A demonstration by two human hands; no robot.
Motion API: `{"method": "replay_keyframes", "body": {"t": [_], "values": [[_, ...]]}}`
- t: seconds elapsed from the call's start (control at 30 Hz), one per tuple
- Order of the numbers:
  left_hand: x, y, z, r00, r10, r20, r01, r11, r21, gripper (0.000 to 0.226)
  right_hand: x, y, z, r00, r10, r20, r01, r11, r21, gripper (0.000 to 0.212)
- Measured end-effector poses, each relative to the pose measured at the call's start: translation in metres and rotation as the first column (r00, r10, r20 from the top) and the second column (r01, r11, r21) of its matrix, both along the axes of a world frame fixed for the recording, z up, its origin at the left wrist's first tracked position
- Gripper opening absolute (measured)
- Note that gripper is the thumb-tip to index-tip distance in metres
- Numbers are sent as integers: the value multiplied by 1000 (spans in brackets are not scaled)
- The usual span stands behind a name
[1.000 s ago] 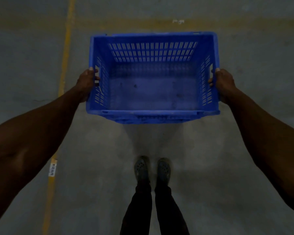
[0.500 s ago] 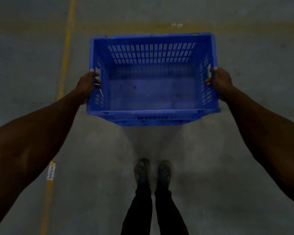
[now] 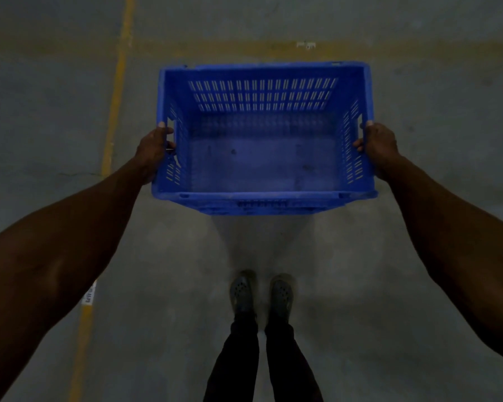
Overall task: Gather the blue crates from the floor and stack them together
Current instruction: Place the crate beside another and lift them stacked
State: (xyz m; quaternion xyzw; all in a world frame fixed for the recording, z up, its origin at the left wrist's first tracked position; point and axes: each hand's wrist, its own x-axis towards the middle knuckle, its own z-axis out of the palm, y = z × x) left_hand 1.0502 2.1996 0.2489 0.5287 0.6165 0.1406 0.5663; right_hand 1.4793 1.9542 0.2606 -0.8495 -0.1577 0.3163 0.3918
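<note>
An empty blue crate with slotted walls hangs in the air in front of me, held level above the floor. My left hand grips the handle slot in its left wall, fingers hooked through. On the opposite wall my right hand holds the right handle the same way. Both arms are stretched forward. No other crate is in view.
Grey concrete floor lies below. A yellow painted line runs along the left, and a faded yellow band crosses at the far end. My feet in grey shoes stand together under the crate.
The crate has dipped very slightly and stays gripped by both hands. My feet sit a little lower in the frame.
</note>
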Motion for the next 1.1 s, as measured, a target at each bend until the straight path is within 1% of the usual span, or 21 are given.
{"method": "replay_keyframes", "body": {"t": [0.17, 0.3, 0.4, 0.47, 0.5, 0.57, 0.63, 0.73, 0.77, 0.83, 0.9, 0.93, 1.03, 1.1], "values": [[3, -3, 2, 999, 33, 17, -33, 999, -8, 49, 0, 2, 2, 1000, -16, -10, 16, 1000, -13, 34], [7, -2, 5, 1000, 19, 6, -19, 1000, 18, 47, -1, 6, 4, 999, -40, -29, 40, 999, -2, 32], [6, 1, 4, 999, 24, -36, -22, 999, 33, 51, -2, 4, 3, 1000, -14, -3, 13, 1000, -11, 33], [7, 1, 4, 995, 32, -96, -25, 997, 77, 57, -1, 3, 2, 1000, -8, -11, 8, 1000, -23, 35], [7, 0, 4, 990, 40, -132, -25, 994, 110, 59, -1, 4, 5, 1000, -7, -20, 6, 999, -32, 36], [9, -4, 10, 978, 67, -195, -34, 986, 165, 56, 0, 4, 9, 1000, 12, -26, -14, 998, -62, 42], [9, -7, 18, 964, 84, -252, -34, 980, 196, 54, -2, 3, 20, 998, 63, 7, -62, 993, -104, 47], [3, -15, 37, 960, 114, -257, -55, 973, 226, 65, -14, -4, 48, 988, 141, 61, -132, 982, -137, 52], [0, -17, 44, 958, 116, -262, -49, 967, 249, 66, -18, -5, 57, 987, 148, 64, -139, 982, -127, 54], [-1, -27, 64, 958, 102, -269, -24, 960, 279, 60, -26, -9, 81, 989, 133, 64, -125, 985, -119, 63], [1, -40, 90, 976, 107, -192, -56, 966, 253, 48, -32, -13, 105, 995, 94, 40, -89, 990, -106, 65], [2, -49, 106, 985, 124, -124, -95, 971, 217, 42, -36, -15, 119, 998, 67, 9, -66, 994, -86, 59], [-4, -77, 161, 973, 206, 100, -212, 975, 57, 26, -53, -28, 174, 989, 25, -145, -26, 1000, -4, 28], [-11, -99, 203, 953, 237, 189, -237, 971, -22, 21, -66, -40, 215, 976, 42, -213, -33, 999, 42, 21]]}}
